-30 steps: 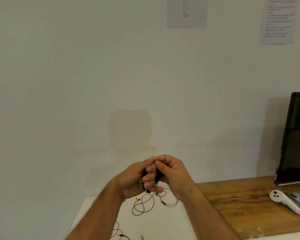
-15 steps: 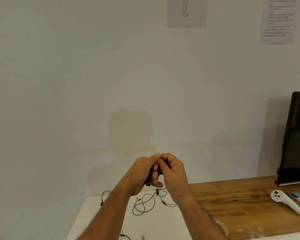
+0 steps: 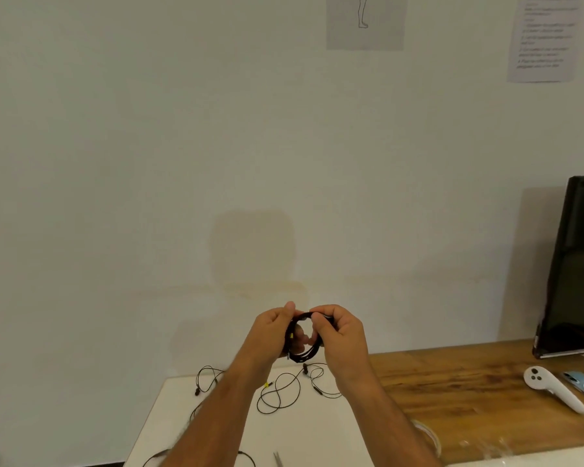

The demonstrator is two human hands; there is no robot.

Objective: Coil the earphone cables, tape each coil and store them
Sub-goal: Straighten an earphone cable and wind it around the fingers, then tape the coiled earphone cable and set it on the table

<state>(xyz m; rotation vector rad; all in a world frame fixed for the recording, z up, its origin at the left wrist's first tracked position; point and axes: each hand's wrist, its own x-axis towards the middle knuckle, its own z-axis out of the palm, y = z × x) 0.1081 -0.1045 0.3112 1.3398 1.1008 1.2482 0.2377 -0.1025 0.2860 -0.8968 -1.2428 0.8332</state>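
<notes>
Up in front of the wall, both hands are raised and the black earphone coil [image 3: 302, 342] hangs between them, well above the table. The left hand [image 3: 273, 332] grips the coil's left side, fingers curled round the bundle with the thumb up near the top; the right hand [image 3: 339, 333] pinches the top right of the loop, fingertips bent in tight on the strands. The coil sits right between the two sets of fingers, its open middle showing bits of finger through it. It is a round hoop of several thin black turns, a touch loose at the bottom, with a small yellow speck on its left side (what that speck is, I cannot tell). Down below on the white table [image 3: 317, 433] lies a loose earphone cable [image 3: 279, 394] in a figure-eight with a yellow tip, and another loose cable [image 3: 206, 379] off to its left, well apart from the hands. At the near edge, scissor tips [image 3: 278, 459] poke into view. To the right, on the wooden desk [image 3: 452, 382], a white controller [image 3: 553, 390] lies beside a dark monitor [image 3: 577, 264], and a tape roll [image 3: 430, 439] peeks out beside the right forearm.
</notes>
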